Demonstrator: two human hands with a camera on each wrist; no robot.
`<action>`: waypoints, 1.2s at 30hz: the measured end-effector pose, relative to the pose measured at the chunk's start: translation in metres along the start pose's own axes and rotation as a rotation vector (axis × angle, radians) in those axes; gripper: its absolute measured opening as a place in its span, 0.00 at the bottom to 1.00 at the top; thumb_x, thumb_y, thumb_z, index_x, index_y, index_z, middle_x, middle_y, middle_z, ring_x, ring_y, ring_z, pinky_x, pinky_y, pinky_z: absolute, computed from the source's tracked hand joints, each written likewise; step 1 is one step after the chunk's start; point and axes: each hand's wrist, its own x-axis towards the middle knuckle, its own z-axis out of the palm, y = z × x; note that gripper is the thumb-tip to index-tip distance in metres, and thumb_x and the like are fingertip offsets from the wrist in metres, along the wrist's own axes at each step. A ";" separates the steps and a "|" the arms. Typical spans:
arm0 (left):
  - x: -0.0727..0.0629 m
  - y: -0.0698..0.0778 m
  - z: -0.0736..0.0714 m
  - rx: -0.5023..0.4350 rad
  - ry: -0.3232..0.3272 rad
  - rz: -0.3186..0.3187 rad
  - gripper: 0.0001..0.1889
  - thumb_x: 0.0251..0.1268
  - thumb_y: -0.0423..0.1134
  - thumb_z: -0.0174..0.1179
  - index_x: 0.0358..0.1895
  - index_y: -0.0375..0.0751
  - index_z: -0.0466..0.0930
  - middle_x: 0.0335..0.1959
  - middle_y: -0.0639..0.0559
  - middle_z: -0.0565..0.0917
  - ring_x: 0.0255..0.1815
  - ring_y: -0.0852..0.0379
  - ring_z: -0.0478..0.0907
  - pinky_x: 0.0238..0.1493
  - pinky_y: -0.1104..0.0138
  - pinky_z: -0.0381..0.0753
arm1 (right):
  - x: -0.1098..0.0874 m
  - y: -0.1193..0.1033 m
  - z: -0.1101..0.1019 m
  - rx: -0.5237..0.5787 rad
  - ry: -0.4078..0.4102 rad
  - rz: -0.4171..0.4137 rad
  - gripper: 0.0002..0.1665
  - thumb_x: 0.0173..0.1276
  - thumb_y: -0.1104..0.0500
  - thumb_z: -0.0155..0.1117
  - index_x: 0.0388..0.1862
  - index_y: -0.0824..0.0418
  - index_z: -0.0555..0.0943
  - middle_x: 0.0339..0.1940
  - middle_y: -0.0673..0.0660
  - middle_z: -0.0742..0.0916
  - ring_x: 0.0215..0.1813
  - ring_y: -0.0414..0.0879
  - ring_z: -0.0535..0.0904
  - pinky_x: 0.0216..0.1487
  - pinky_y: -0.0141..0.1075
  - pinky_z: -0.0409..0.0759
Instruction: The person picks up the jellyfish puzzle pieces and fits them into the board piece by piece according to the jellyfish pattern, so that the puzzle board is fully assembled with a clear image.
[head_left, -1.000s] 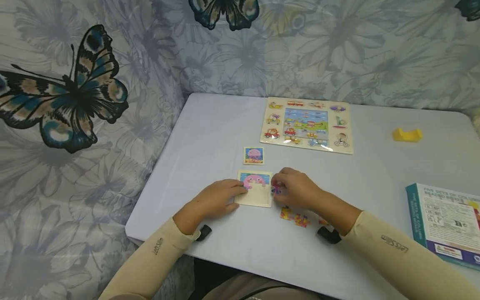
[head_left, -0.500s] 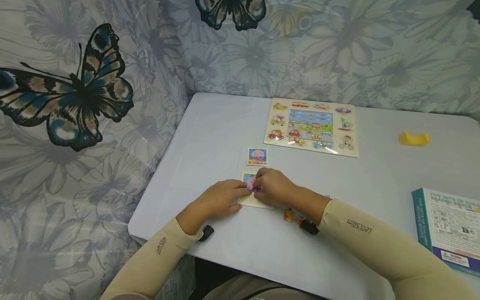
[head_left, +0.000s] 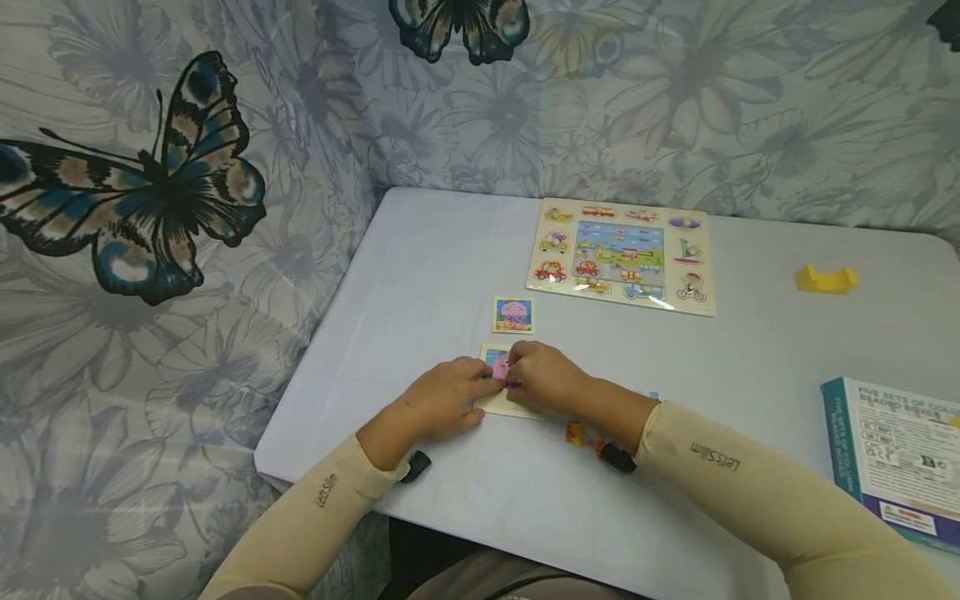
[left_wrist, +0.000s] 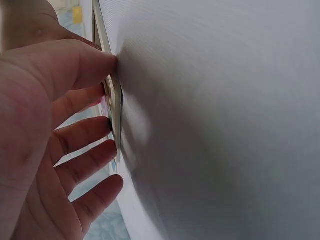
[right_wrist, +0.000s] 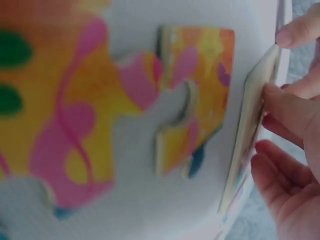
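Observation:
A small wooden puzzle board (head_left: 510, 407) lies on the table, a pink sea creature's face on its upper part and bare wood below. My left hand (head_left: 442, 402) rests at its left side, fingers spread and fairly straight, thumb against the edge (left_wrist: 116, 102). Over the board's middle, my right hand (head_left: 547, 377) pinches a dark purple puzzle piece (head_left: 513, 384), mostly hidden by the fingers. Loose orange and yellow puzzle pieces (right_wrist: 205, 95) lie beside the board, partly under the right wrist in the head view.
A small jellyfish picture card (head_left: 513, 315) lies beyond the board. Farther back is a larger vehicle puzzle (head_left: 621, 250). On the right are a yellow plastic block (head_left: 827, 280) and a teal-edged box (head_left: 896, 458). The flowered wall borders the table's back.
My right hand has carried the purple piece leftward from beside the board to over its middle, then hardly moved in the last half second. My left hand stays at the board's left side.

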 end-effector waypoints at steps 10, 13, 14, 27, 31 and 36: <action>0.007 0.013 -0.002 0.060 -0.048 -0.015 0.26 0.72 0.46 0.62 0.71 0.53 0.77 0.62 0.52 0.77 0.65 0.54 0.74 0.67 0.60 0.75 | -0.016 0.023 -0.009 0.024 0.022 0.110 0.10 0.66 0.55 0.73 0.43 0.56 0.92 0.44 0.53 0.85 0.44 0.48 0.78 0.48 0.42 0.81; 0.008 0.015 -0.001 0.067 -0.044 -0.013 0.25 0.71 0.46 0.61 0.71 0.53 0.77 0.61 0.52 0.77 0.64 0.55 0.74 0.66 0.60 0.76 | -0.022 0.024 -0.007 -0.136 -0.033 0.039 0.12 0.72 0.51 0.68 0.48 0.53 0.91 0.50 0.54 0.83 0.48 0.50 0.77 0.48 0.44 0.80; 0.009 0.015 0.000 0.069 -0.042 -0.011 0.25 0.71 0.46 0.61 0.71 0.53 0.77 0.61 0.52 0.77 0.64 0.55 0.74 0.66 0.60 0.76 | -0.025 0.023 -0.008 -0.206 -0.051 0.014 0.14 0.73 0.50 0.66 0.51 0.52 0.90 0.52 0.55 0.83 0.49 0.51 0.77 0.49 0.46 0.81; 0.012 0.020 -0.002 0.084 -0.075 -0.049 0.26 0.69 0.45 0.62 0.70 0.50 0.76 0.65 0.50 0.77 0.67 0.53 0.74 0.70 0.58 0.73 | -0.096 0.036 -0.049 -0.106 -0.186 0.393 0.29 0.64 0.51 0.74 0.65 0.51 0.81 0.57 0.58 0.83 0.58 0.57 0.77 0.59 0.55 0.79; 0.010 0.017 -0.003 0.079 -0.077 -0.053 0.27 0.69 0.45 0.62 0.71 0.49 0.76 0.70 0.49 0.74 0.72 0.51 0.71 0.73 0.56 0.70 | -0.139 0.050 -0.052 -0.016 -0.228 0.461 0.30 0.58 0.52 0.80 0.59 0.53 0.83 0.52 0.55 0.84 0.55 0.54 0.78 0.57 0.54 0.81; 0.008 0.014 -0.004 0.099 -0.071 -0.038 0.27 0.71 0.49 0.61 0.71 0.48 0.76 0.73 0.50 0.71 0.74 0.51 0.68 0.74 0.56 0.69 | -0.172 0.062 -0.039 0.051 -0.131 0.468 0.28 0.58 0.51 0.81 0.57 0.55 0.84 0.52 0.55 0.84 0.56 0.53 0.79 0.60 0.55 0.81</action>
